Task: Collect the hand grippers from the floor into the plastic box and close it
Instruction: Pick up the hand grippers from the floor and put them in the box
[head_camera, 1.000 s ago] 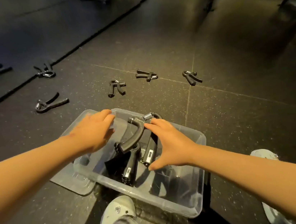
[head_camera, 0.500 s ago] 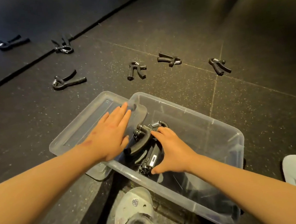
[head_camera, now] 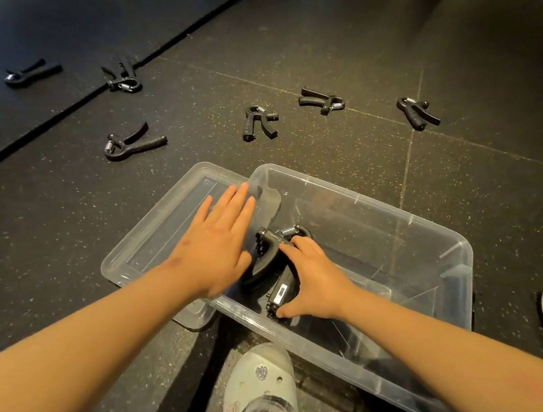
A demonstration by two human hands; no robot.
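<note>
Now: right hand [head_camera: 311, 280] fingers curled on boxed grippers [head_camera: 269, 251]; press them flat into box [head_camera: 440, 242] left end. Left hand [head_camera: 220, 243] fingers straight, holding nothing; steady rim. Six loose grippers [head_camera: 257, 123] far.

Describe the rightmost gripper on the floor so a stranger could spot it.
Find the clear plastic box. Beyond its far rim lies a row of hand grippers. Take the rightmost gripper, the one nearest where two floor seams cross.

Your left hand [head_camera: 220, 247] is flat, palm down, fingers straight. Your right hand [head_camera: 317, 279], just right of it, curls fingers and thumb round a hand gripper [head_camera: 269, 240]. Both forearms reach forward.
</note>
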